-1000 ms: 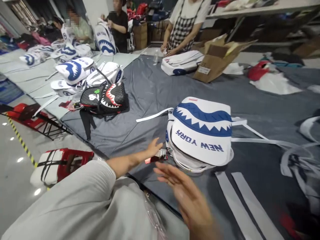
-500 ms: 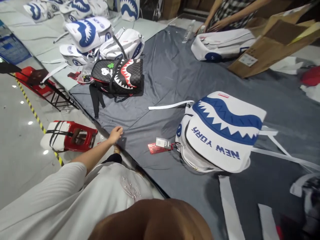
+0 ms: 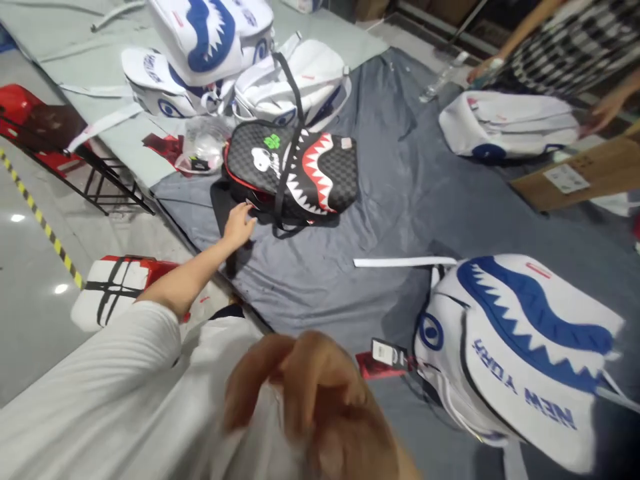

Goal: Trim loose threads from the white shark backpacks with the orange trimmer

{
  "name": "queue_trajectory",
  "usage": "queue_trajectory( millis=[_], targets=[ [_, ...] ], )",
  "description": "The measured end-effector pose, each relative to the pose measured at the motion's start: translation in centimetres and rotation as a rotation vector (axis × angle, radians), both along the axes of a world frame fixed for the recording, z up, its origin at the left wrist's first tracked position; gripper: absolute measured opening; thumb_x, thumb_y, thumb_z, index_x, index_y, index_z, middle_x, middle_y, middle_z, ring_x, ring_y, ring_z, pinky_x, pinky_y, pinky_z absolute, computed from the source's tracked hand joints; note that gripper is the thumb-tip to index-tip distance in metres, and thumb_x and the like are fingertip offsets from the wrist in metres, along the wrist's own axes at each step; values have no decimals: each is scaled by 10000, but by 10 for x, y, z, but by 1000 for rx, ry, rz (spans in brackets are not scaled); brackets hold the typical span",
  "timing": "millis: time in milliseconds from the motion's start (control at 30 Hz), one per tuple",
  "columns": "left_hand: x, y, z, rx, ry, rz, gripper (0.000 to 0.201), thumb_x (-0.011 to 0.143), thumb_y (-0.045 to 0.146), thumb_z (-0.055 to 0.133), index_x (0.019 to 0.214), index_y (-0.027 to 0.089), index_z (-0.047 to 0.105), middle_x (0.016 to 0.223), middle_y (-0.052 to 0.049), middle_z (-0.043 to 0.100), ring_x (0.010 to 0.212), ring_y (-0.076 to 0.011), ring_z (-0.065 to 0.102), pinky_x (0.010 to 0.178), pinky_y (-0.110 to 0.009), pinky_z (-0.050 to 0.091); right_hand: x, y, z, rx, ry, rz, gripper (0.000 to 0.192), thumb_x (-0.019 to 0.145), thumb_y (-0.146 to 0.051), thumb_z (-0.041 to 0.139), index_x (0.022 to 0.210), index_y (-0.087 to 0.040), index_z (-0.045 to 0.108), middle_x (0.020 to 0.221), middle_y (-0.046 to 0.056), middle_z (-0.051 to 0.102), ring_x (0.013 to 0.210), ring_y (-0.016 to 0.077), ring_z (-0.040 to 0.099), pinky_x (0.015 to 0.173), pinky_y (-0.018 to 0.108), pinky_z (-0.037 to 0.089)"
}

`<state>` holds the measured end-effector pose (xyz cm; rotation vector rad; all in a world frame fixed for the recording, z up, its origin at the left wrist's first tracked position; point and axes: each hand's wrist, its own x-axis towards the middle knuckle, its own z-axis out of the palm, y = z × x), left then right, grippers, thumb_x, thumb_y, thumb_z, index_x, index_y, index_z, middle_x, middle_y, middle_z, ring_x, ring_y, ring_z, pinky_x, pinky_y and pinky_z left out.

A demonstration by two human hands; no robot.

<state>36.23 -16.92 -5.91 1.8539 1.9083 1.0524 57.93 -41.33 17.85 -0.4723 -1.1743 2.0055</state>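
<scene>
My left hand [image 3: 240,227] reaches to the near left corner of a black checkered backpack [image 3: 345,170], which has a red-and-white shark mouth and a white cartoon patch. Its fingers are a little apart at the bag's lower edge; whether they touch it I cannot tell. Close to the camera, my right hand [image 3: 320,400] is curled and smeared by motion, so anything inside it is hidden. On the right, a white backpack [image 3: 530,373] with a blue shark mouth and "NEW YORK" lettering lies on the grey cloth [image 3: 305,287]. A black-and-white tag [image 3: 389,353] hangs from it.
Several white backpacks [image 3: 210,47] are piled at the back left, near a clear plastic bag [image 3: 203,143]. Another person's arm [image 3: 530,30] is at the far side, by a white bag [image 3: 510,123] and a cardboard box [image 3: 595,173]. A red stool [image 3: 160,273] stands left.
My left hand has moved forward to the black checkered backpack. My right hand has come further into view with its fingers showing. The view has shifted left and closer.
</scene>
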Motion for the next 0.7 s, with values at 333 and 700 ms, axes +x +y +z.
queue_trajectory(
  millis=[333,700],
  targets=[
    [-13,72,11,0,369,-387,155,839,193,640,971,127,688,1160,-188,612,1199,-321,455,993,-475,317,-21,43,-117,-103,-733,-531,330,797,-542,682,882,-223,674,1005,96,723,848,219,684,799,347,549],
    [70,-32,15,168,50,-859,289,961,323,501,1191,221,643,1315,-77,616,1228,-168,546,1006,-283,448,-43,93,-153,180,-838,-450,423,826,-565,610,1035,-199,654,1042,108,721,960,243,687,887,378,546]
  ],
)
